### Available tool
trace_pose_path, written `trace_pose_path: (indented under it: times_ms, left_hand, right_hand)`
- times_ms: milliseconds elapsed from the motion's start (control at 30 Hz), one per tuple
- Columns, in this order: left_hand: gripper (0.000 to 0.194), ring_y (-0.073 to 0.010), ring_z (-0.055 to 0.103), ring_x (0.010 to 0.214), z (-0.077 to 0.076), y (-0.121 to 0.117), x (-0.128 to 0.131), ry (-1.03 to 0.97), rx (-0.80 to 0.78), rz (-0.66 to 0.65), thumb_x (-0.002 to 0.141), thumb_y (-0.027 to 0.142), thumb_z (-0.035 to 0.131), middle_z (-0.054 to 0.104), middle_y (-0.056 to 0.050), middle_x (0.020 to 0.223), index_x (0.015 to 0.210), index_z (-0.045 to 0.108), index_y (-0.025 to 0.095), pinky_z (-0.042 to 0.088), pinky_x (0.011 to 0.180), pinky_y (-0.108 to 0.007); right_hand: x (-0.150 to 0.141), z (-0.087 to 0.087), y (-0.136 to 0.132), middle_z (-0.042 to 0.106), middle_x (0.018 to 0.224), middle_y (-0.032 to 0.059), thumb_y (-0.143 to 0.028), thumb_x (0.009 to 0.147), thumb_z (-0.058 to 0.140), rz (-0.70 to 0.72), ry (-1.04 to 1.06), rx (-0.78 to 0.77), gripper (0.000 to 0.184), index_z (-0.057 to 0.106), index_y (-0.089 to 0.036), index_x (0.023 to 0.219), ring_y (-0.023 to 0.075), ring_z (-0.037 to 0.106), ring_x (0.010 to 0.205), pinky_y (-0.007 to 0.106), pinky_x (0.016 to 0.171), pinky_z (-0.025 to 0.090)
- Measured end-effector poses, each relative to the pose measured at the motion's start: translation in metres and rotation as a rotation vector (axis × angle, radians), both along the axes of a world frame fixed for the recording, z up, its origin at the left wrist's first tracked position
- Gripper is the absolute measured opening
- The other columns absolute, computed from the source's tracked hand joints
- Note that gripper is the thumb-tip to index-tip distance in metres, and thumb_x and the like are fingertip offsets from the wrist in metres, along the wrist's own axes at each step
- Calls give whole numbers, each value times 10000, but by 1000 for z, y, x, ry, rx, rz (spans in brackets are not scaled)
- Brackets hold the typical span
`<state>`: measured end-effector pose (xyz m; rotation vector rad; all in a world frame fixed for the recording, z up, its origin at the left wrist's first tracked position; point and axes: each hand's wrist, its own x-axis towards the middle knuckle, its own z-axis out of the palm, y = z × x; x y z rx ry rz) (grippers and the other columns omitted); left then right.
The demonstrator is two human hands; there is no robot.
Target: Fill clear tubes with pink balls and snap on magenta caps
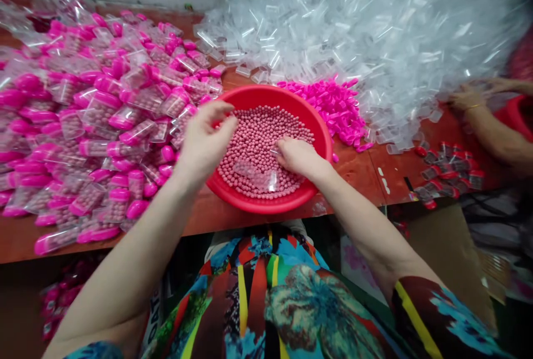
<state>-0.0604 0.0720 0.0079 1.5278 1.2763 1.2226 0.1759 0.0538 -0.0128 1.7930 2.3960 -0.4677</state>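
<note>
A red plastic basin [320, 128] sits on the table's front edge, filled with small pink balls [258, 131]. My left hand [204, 139] hovers over the basin's left rim, fingers loosely curled, nothing visible in it. Down among the balls on the right side rests my right hand [297, 156], fingers curled and partly buried. A clear plastic container [256, 175] lies on the balls near the front of the basin, just left of my right hand.
Filled clear containers with pink caps [91, 125] pile up at left. A heap of empty clear containers [353, 31] fills the back right, with loose pink caps [333, 106] before it. Another person's hand [468, 98] works at far right near red-capped containers [447, 167].
</note>
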Motion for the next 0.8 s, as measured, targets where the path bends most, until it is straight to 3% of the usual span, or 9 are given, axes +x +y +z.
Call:
trace_pose_path:
  times_ms: [67,133,267,367,500,633,733,800]
  left_hand:
    - [242,-235,683,1007,-11,-16,29,47,-132,-125,812,214,707,732,-73,1030,1049,703,167,549,891,-377]
    - [335,-207,692,930,-18,-28,51,-3,-274,-168,763,152,710,733,-90,1074,1097,687,155,554,842,-349]
    - [370,-151,689,761,-18,-38,73,-425,-571,-168,762,150,712,730,-81,961,1122,640,110,554,762,-310]
    - [294,-133,665,753,-13,-44,83,-583,-557,-132,728,227,798,719,-57,861,972,697,98,513,724,-253]
    - [278,-145,648,829,-10,-48,96,-615,-446,-68,678,247,836,732,-39,916,918,739,144,498,796,-262]
    - [155,-157,618,791,-14,-31,91,-321,-336,-173,745,292,762,699,-20,838,826,721,167,476,780,-267]
    - [151,-188,604,762,-16,-2,78,187,-200,-308,779,328,715,686,-30,811,834,716,188,454,736,-277]
    - [158,-213,602,763,-19,18,74,580,-91,-399,773,333,708,674,-46,829,857,711,199,449,723,-289]
  right_hand:
    - [3,-1,-4,762,1062,167,-276,994,536,-19,261,10,268,725,-122,1105,262,722,953,371,874,538]
    - [9,-1,-9,773,1042,110,-296,975,573,-42,591,33,238,729,-159,1091,226,717,955,360,901,543]
    - [15,-2,-23,776,1020,68,-345,918,638,-244,1150,-71,254,689,-177,1101,192,735,927,366,883,594]
    - [8,-7,-32,780,977,49,-386,878,701,-377,1364,-146,279,672,-187,1070,186,751,907,379,887,616]
    - [-5,-21,-35,769,924,34,-331,879,684,-470,1392,13,173,646,-198,984,178,737,851,395,895,614]
    - [-13,-20,-38,744,1035,69,-199,908,576,-355,1188,130,174,654,-177,1063,173,715,905,366,899,602]
    - [-5,-5,-48,717,1164,106,-187,939,542,-249,1079,311,248,659,-159,1156,172,695,1004,341,938,582]
    - [15,3,-54,725,1173,103,-221,982,511,-269,1039,484,247,667,-171,1166,175,687,1055,351,985,559]
